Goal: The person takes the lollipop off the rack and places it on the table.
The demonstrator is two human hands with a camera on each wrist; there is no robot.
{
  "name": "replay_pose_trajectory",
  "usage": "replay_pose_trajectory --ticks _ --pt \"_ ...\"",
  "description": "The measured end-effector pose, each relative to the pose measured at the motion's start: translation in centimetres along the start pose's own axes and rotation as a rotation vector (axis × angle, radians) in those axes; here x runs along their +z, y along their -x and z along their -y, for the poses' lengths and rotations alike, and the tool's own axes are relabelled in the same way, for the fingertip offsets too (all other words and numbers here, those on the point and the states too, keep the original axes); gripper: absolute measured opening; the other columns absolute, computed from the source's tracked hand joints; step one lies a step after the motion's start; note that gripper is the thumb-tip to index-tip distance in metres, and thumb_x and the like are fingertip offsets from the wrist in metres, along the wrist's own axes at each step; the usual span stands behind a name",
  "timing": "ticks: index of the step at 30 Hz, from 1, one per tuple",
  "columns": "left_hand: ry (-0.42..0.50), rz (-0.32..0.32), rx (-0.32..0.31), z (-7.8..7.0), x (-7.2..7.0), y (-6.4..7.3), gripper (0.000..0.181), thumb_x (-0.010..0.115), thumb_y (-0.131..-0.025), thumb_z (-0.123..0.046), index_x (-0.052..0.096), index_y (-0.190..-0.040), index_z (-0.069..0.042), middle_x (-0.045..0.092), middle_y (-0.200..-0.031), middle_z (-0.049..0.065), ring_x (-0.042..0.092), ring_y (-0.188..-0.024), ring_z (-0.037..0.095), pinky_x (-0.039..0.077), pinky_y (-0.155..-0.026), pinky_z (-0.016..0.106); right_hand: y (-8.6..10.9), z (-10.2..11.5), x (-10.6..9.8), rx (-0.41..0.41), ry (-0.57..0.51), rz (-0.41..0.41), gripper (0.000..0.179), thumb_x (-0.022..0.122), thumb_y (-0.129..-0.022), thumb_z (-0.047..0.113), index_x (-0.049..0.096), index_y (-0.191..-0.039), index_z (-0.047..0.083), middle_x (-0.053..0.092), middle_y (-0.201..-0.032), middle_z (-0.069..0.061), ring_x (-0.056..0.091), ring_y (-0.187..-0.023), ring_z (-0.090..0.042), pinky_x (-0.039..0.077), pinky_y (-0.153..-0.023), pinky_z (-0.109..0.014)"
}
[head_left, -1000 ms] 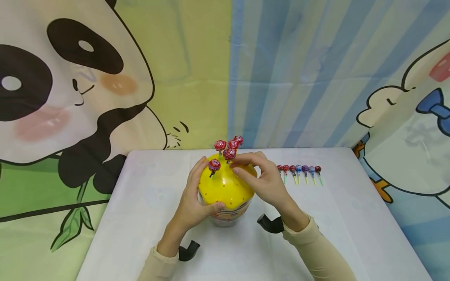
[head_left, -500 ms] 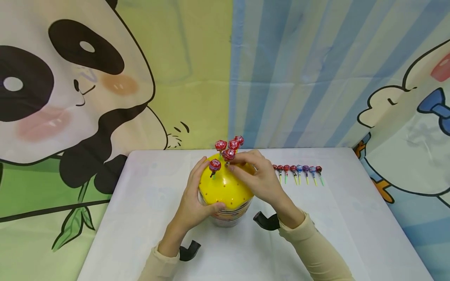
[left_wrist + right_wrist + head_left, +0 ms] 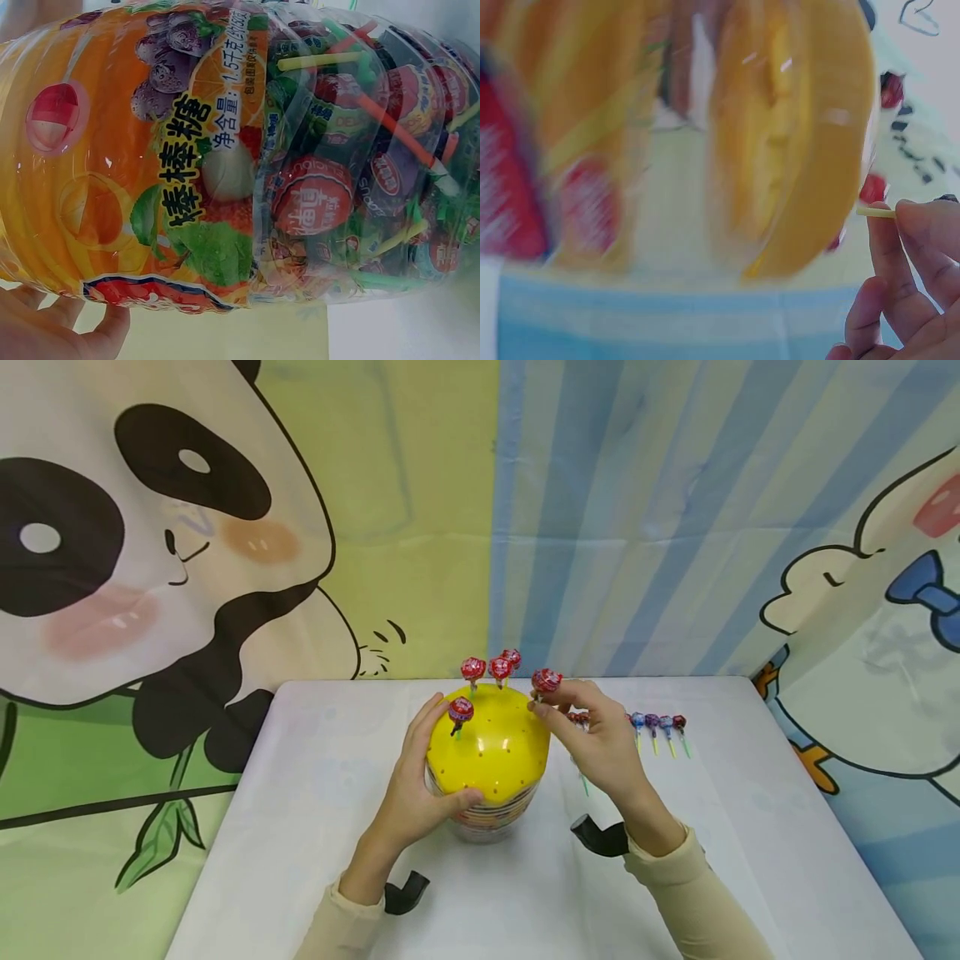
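A plastic lollipop jar (image 3: 491, 818) with a domed yellow lid (image 3: 487, 760) stands on the table. My left hand (image 3: 423, 777) holds it, fingers along the lid's left side and thumb across the front. The left wrist view shows the jar's fruit-printed label (image 3: 202, 150) and many wrapped lollipops through the clear part. Small holes dot the lid, and several red-wrapped lollipops (image 3: 473, 668) stand upright in it. My right hand (image 3: 600, 747) pinches another red lollipop (image 3: 546, 681) beside the lid's right edge; its pale yellow stick (image 3: 875, 213) points at the lid in the right wrist view.
A row of wrapped lollipops (image 3: 652, 722) lies on the white table (image 3: 750, 843) to the right, partly hidden behind my right hand. Cartoon-printed curtains (image 3: 420, 568) hang behind the table. Black curved pieces (image 3: 597, 837) sit at both wrists.
My right hand has moved right with its lollipop, from above the lid's middle to the lid's right edge. The left hand keeps its hold on the jar.
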State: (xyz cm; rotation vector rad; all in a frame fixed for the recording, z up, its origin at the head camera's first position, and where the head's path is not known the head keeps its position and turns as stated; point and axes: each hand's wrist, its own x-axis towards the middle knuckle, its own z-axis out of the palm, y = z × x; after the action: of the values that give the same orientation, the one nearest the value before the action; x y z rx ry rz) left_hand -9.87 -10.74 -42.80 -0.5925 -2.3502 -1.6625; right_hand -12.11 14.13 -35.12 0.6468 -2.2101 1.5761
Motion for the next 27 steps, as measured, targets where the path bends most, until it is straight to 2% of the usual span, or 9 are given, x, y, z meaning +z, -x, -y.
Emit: replay_pose_trajectory --ticks 3,6,12,14,20,27 --pt "-0.001 -0.001 0.002 -0.1 0.0 -0.1 0.098 0.08 -0.075 -0.058 0.029 -0.156 -0.036 0.017 -0.164 -0.01 0.024 -0.147 0.021 0.031 -0.109 0.063 0.8 -0.3 -1.2 0.048 0.043 -0.012 0.017 0.068 -0.091 -0.006 0.072 -0.104 0.004 0.07 -0.099 -0.007 0.057 -0.09 -0.017 0.047 -0.074 -0.029" --pt "0.002 -0.004 0.004 -0.1 0.0 -0.1 0.097 0.08 -0.076 -0.057 0.029 -0.156 -0.036 0.017 -0.164 -0.009 0.024 -0.147 0.022 0.031 -0.109 0.064 1.6 -0.7 -2.4 0.09 0.084 -0.02 0.011 0.067 -0.091 -0.007 0.07 -0.1 -0.002 0.068 -0.095 -0.013 0.056 -0.087 -0.016 0.046 -0.075 -0.03" --pt "0.014 0.0 -0.003 0.1 0.1 0.0 0.097 0.08 -0.076 -0.057 0.029 -0.156 -0.037 0.017 -0.164 -0.01 0.024 -0.147 0.02 0.03 -0.11 0.063 3.8 -3.6 -4.8 0.199 0.16 -0.057 0.008 0.068 -0.092 -0.001 0.07 -0.1 -0.002 0.067 -0.092 -0.013 0.055 -0.085 -0.012 0.042 -0.073 -0.034" --pt "0.016 0.002 -0.005 0.2 0.1 0.0 0.097 0.081 -0.076 -0.056 0.029 -0.156 -0.037 0.017 -0.164 -0.008 0.023 -0.147 0.02 0.03 -0.109 0.063 4.5 -4.9 -5.4 0.234 0.181 -0.066 0.009 0.069 -0.093 0.0 0.07 -0.101 -0.003 0.068 -0.094 -0.015 0.056 -0.085 -0.012 0.042 -0.073 -0.035" --pt "0.011 0.0 0.004 0.2 0.1 0.0 0.098 0.081 -0.075 -0.057 0.029 -0.156 -0.037 0.017 -0.164 -0.008 0.022 -0.147 0.02 0.03 -0.11 0.063 6.8 -11.7 -6.9 0.35 0.266 -0.051 0.018 0.072 -0.094 0.017 0.071 -0.106 0.004 0.072 -0.092 -0.007 0.059 -0.087 -0.013 0.044 -0.072 -0.033" --pt "0.002 0.007 0.004 0.2 0.0 0.0 0.099 0.082 -0.075 -0.055 0.028 -0.156 -0.037 0.017 -0.164 -0.01 0.022 -0.147 0.019 0.03 -0.11 0.063 8.7 -16.5 -7.0 0.605 0.332 0.054 0.025 0.07 -0.094 0.02 0.071 -0.114 0.004 0.074 -0.093 -0.006 0.064 -0.089 -0.024 0.049 -0.067 -0.033"
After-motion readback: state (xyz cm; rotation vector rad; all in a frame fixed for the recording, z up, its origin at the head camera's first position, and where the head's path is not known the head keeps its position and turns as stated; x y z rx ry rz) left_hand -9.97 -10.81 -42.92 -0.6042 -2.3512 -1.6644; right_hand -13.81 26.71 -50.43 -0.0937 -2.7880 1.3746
